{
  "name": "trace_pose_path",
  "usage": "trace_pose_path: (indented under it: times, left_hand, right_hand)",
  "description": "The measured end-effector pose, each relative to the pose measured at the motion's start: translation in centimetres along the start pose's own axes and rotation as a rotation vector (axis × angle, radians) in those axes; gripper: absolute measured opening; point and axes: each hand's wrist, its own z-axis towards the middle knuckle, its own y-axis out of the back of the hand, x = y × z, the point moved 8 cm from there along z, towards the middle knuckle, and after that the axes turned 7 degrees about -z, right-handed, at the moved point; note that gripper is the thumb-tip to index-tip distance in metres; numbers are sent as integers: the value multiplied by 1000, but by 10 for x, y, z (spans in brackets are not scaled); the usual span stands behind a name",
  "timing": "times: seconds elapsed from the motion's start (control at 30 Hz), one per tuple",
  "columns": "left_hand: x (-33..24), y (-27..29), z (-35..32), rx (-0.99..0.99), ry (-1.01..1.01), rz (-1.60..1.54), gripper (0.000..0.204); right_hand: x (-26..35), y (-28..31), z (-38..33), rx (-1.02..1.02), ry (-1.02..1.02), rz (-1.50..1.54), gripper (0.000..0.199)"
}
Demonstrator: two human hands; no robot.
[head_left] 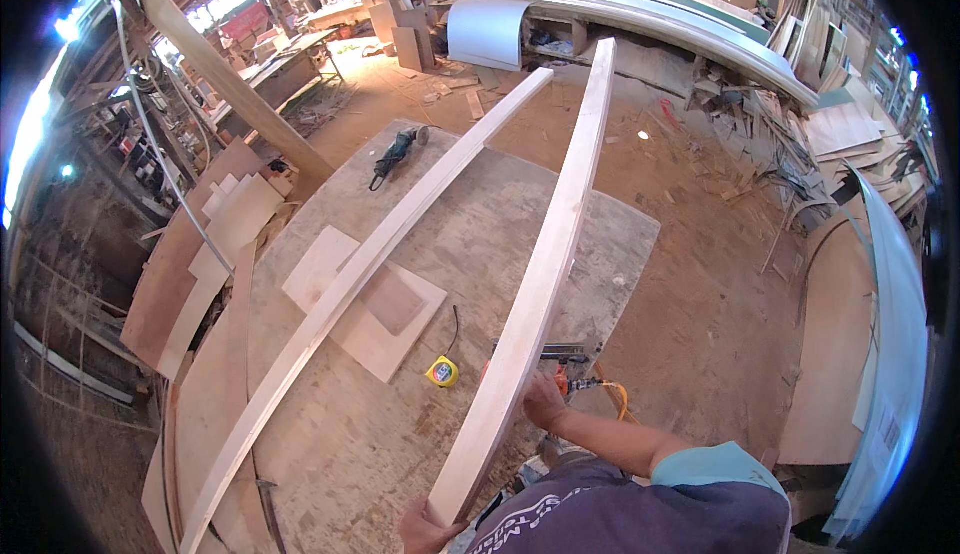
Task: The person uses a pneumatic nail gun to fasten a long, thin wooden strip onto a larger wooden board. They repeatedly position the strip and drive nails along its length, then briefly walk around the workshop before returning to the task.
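Note:
A long pale wooden beam (pixel 530 324) slants from my body toward the far side, lying over the worktable (pixel 340 434). My left hand (pixel 428 529) is wrapped round its near end. Further along, my right hand (pixel 545 401) is closed at the beam's right edge, its fingertips partly hidden. Right beside that hand is an orange and black nail gun (pixel 565 354), partly covered by the beam, with a yellow air hose (pixel 622 399) attached. A second long wooden beam (pixel 340 304) lies to the left, across a thin wooden panel (pixel 400 339). A yellow tape measure (pixel 442 371) sits between the beams.
A dark angle grinder (pixel 392 159) lies at the table's far end. Plywood sheets (pixel 205 264) lean at the left beside a slanted post (pixel 230 74). Scrap wood (pixel 760 144) litters the floor on the right. A long white-topped bench (pixel 640 14) stands at the back.

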Motion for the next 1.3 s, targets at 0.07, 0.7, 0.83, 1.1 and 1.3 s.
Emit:
trace_pose_path:
  times: [0.07, 0.7, 0.83, 1.1, 1.3]
  left_hand:
    - [20, -14, 8, -14, -107, -179, 96]
    - [-6, 16, -35, -587, -205, 36, 69]
    - [17, 15, -42, -633, -206, 51, 66]
    - [72, 14, -52, -642, -161, 57, 64]
    - [107, 12, -34, -550, -40, 83, 59]
  right_hand:
    - [1, -14, 6, -116, 19, -11, 27]
    - [26, 73, -29, 362, -428, 795, 58]
    - [84, 59, -43, 419, -387, 969, 62]
    - [116, 66, -88, 381, -155, 589, 44]
    - [108, 54, -156, 478, -145, 364, 40]
